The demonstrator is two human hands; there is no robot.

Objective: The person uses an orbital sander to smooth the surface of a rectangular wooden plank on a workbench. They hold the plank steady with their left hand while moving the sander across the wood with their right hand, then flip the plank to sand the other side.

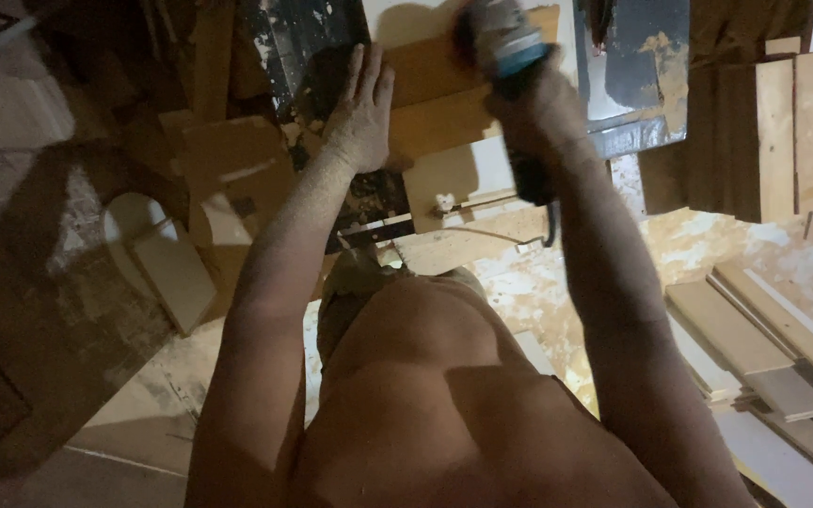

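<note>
My left hand (361, 108) lies flat, fingers spread, on the left end of a wooden board (435, 99) and is dusted with sawdust. My right hand (536, 103) grips a teal and grey power sander (502, 39) that rests on the board's right part; the tool looks blurred. A dark cable (546, 202) hangs from the tool's rear toward me. The board sits on a pale worktop (458, 179). My bare knees fill the lower middle of the view.
Stacked wooden planks (764, 132) stand at the right. Long boards and strips (764, 348) lie on the floor at lower right. Cut wooden shapes (228, 179) and a rounded pale piece (157, 254) lie at the left. Sawdust covers the floor.
</note>
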